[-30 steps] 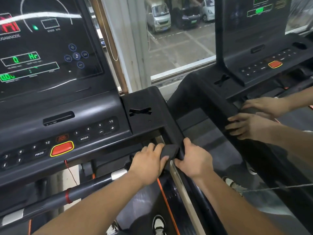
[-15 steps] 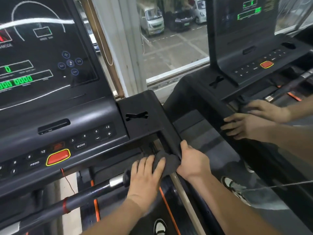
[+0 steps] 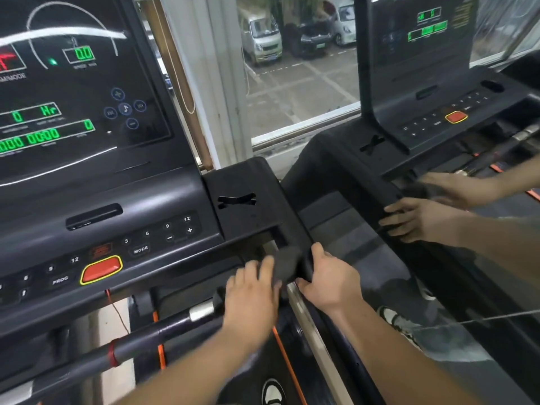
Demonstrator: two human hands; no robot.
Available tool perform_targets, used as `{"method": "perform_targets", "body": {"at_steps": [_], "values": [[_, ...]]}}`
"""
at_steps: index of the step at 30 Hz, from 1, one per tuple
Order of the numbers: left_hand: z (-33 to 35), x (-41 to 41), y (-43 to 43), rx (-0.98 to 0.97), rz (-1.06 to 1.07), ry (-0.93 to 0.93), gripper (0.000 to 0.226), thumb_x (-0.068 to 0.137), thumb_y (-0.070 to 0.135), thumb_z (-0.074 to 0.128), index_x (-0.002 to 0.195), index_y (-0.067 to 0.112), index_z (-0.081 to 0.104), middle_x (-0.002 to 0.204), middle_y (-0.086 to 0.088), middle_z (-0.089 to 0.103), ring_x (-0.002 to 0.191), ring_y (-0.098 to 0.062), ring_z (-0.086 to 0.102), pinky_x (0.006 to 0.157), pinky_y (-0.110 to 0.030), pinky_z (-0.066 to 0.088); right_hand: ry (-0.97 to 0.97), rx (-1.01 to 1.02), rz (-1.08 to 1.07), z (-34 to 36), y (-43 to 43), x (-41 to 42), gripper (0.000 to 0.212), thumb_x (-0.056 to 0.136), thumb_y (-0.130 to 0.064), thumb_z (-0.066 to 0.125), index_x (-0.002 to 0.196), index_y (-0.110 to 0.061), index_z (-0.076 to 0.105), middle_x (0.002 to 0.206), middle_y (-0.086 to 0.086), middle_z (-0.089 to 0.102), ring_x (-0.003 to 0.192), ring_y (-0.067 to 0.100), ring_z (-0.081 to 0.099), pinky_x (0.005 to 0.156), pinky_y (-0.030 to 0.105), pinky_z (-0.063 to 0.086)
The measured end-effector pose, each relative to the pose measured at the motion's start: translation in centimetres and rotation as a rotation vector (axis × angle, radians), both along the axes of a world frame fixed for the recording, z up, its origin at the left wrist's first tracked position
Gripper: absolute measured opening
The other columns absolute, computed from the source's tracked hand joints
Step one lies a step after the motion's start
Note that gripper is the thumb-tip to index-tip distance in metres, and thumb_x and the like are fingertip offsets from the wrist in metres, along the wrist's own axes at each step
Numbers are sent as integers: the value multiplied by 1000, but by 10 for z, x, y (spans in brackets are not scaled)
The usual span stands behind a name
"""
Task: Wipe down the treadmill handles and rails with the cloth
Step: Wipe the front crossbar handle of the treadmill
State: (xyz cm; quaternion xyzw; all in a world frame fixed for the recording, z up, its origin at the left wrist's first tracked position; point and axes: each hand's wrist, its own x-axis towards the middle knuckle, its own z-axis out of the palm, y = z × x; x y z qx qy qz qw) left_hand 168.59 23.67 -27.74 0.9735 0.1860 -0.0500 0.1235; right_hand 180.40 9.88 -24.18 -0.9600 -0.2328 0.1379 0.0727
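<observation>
1. "0.0" is shown in green at the top of the treadmill screen (image 3: 73,92); "0 Hr" and "00:00" are shown lower.
2. "MODE", "PROG", "3", "6", "9", "12", "+" and "−" are printed on the button panel (image 3: 140,244).
3. Text on the mirrored screen (image 3: 420,27) cannot be read.

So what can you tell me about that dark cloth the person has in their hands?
The cloth is dark grey, soft and matte, bunched and draped over the black side rail just below the console's right corner. The left hand presses its fingers onto it from the left; the right hand grips the rail beside it, thumb touching its edge. Most of it is hidden.
</observation>
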Motion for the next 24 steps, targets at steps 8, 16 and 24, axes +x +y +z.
{"method": "perform_targets", "body": {"at_steps": [8,16,24], "values": [[-9,8,22,117,-317,-77,59,96,56,48,148,35,31,136,-9,50,110,-34,59,86,-46,53,82,-22,-16,5,1,2,65,85,-42,69,136,-20,34,112,1,62,98,26,66,67,34,45],[6,28,53,-457,59,170,61,103,63,34,156,35,26,145,-3,53,130,-30,55,106,-40,44,87,-20,-62,9,3,-6,58,89,-53,62,131,-24,34,126,2,60,106,28,66,82,43,56],[-15,-142,109,224,-157,-214,53,96,54,47,138,23,53,129,-8,57,107,-31,62,91,-44,54,-164,42,169,1,10,-27,93,97,-44,61,164,-11,4,171,14,-8,159,28,-5,128,42,13]]}}
